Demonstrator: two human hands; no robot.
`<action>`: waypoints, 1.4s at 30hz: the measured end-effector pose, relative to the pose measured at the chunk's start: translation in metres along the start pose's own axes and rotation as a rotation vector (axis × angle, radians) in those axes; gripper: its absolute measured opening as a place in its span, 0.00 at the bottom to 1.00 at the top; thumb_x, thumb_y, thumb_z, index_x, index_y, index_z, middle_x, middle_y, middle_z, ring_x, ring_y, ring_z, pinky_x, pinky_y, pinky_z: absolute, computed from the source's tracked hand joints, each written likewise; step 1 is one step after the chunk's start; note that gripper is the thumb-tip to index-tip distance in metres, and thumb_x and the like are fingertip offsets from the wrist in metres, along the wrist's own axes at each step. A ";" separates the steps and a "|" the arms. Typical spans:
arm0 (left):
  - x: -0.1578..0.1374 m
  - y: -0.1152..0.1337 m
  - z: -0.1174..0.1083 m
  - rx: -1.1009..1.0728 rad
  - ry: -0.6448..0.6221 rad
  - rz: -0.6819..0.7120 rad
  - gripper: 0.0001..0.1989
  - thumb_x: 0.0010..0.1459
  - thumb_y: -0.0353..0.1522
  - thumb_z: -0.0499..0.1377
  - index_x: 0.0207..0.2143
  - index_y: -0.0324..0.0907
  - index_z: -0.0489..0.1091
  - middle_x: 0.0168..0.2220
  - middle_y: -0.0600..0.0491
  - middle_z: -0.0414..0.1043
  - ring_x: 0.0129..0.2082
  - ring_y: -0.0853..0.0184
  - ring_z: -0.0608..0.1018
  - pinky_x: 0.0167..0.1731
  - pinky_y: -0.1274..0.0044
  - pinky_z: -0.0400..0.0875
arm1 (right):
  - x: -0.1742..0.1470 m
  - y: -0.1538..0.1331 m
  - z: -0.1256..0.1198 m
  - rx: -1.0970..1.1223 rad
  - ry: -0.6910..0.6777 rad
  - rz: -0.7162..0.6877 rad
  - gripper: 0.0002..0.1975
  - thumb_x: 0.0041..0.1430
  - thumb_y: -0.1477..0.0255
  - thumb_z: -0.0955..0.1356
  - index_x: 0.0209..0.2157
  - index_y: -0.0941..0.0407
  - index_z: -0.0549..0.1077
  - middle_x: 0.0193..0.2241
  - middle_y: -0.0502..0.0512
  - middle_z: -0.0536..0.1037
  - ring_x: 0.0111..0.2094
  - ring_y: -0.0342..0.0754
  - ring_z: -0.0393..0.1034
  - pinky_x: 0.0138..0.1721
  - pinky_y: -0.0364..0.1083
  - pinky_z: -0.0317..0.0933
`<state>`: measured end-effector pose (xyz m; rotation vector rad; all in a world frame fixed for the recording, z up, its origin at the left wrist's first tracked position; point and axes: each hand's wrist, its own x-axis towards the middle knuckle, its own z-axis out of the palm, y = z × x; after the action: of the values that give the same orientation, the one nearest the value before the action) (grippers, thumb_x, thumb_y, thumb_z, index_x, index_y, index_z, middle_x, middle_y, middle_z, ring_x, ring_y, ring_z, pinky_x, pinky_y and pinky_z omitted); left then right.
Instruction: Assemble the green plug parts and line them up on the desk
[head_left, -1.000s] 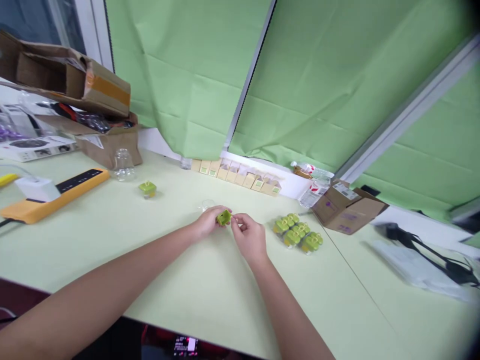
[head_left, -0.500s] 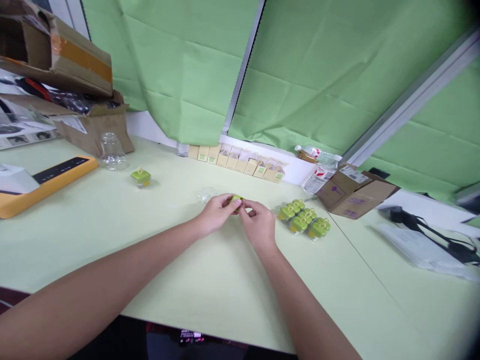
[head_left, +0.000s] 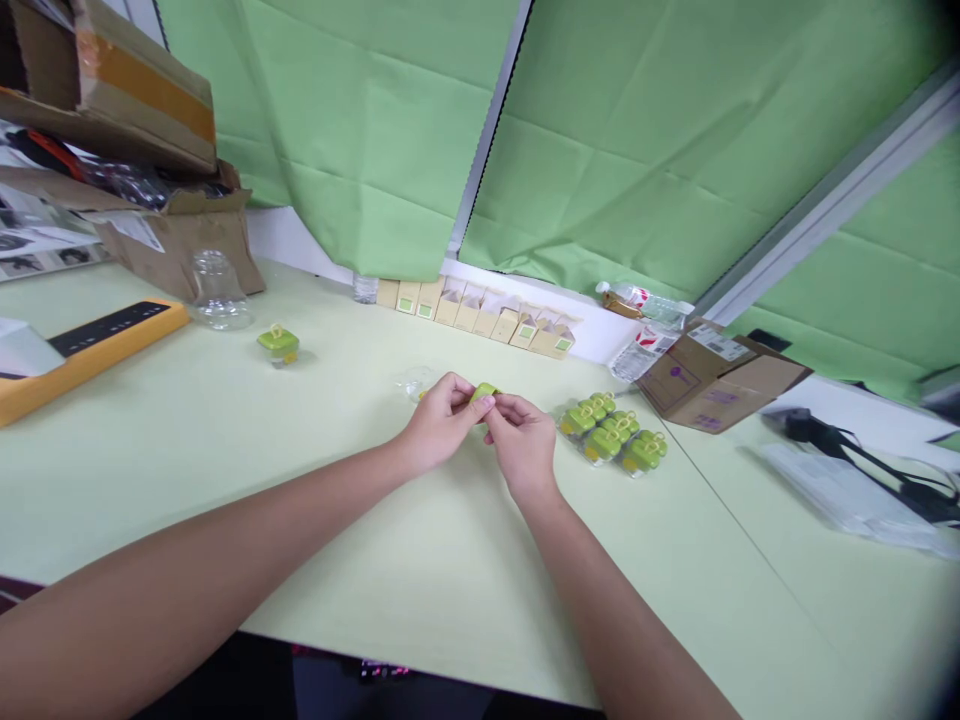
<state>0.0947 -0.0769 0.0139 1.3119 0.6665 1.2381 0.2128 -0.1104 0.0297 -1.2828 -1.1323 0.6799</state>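
My left hand (head_left: 442,422) and my right hand (head_left: 525,445) meet over the middle of the table, fingers closed from both sides on a small green lid (head_left: 486,390). Fingers cover most of it, so its underside is hidden. Just behind my left hand lies a small clear plastic piece (head_left: 417,382), partly covered by the fingers. To the right of my right hand stands a group of several small clear boxes with green lids (head_left: 616,430), each with a ring on top. Another such green-lidded box (head_left: 279,345) stands alone on the left.
Along the back wall runs a row of small cardboard boxes (head_left: 487,316). At left are a clear jar (head_left: 218,292), a yellow-orange device (head_left: 112,345) and stacked cartons (head_left: 180,230). Plastic bottles (head_left: 641,350), an open carton (head_left: 709,385) and black cables (head_left: 862,455) are at right.
Both hands and the green lid have shifted slightly right and up in view, with the grip kept. The camera view has moved a little; the objects on the table stay in place.
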 end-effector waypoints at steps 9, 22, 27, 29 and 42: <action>-0.005 0.009 0.005 0.003 -0.015 0.035 0.17 0.57 0.43 0.64 0.36 0.41 0.63 0.37 0.51 0.75 0.41 0.65 0.78 0.45 0.68 0.72 | -0.001 -0.002 -0.001 -0.009 0.073 -0.023 0.15 0.48 0.61 0.74 0.31 0.59 0.78 0.28 0.55 0.81 0.20 0.41 0.66 0.20 0.41 0.62; -0.001 0.012 0.002 -0.120 -0.025 -0.050 0.20 0.54 0.44 0.66 0.35 0.39 0.64 0.35 0.53 0.74 0.39 0.66 0.78 0.45 0.66 0.75 | -0.004 -0.004 0.000 0.050 -0.045 -0.054 0.17 0.51 0.59 0.73 0.36 0.57 0.79 0.33 0.54 0.81 0.19 0.39 0.67 0.21 0.42 0.65; -0.003 0.006 0.002 -0.047 -0.038 -0.036 0.19 0.55 0.44 0.65 0.36 0.40 0.64 0.36 0.51 0.75 0.39 0.64 0.78 0.44 0.67 0.74 | -0.003 0.002 0.000 -0.044 0.052 -0.044 0.17 0.51 0.59 0.73 0.36 0.58 0.79 0.35 0.55 0.82 0.19 0.40 0.68 0.21 0.43 0.67; -0.003 0.004 0.002 -0.024 -0.056 -0.007 0.18 0.56 0.44 0.64 0.37 0.40 0.65 0.37 0.51 0.75 0.40 0.64 0.78 0.43 0.68 0.73 | -0.003 0.003 -0.001 -0.059 0.089 -0.026 0.17 0.50 0.59 0.72 0.36 0.58 0.79 0.34 0.55 0.82 0.19 0.40 0.68 0.21 0.43 0.67; 0.000 0.001 -0.001 -0.007 -0.062 0.005 0.18 0.56 0.44 0.64 0.38 0.40 0.64 0.39 0.50 0.76 0.41 0.65 0.78 0.46 0.67 0.72 | 0.001 -0.004 -0.008 -0.076 -0.044 -0.042 0.15 0.50 0.61 0.72 0.35 0.57 0.81 0.27 0.53 0.81 0.23 0.44 0.72 0.23 0.42 0.68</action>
<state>0.0936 -0.0772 0.0145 1.3419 0.6146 1.1981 0.2196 -0.1128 0.0343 -1.3100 -1.2277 0.6413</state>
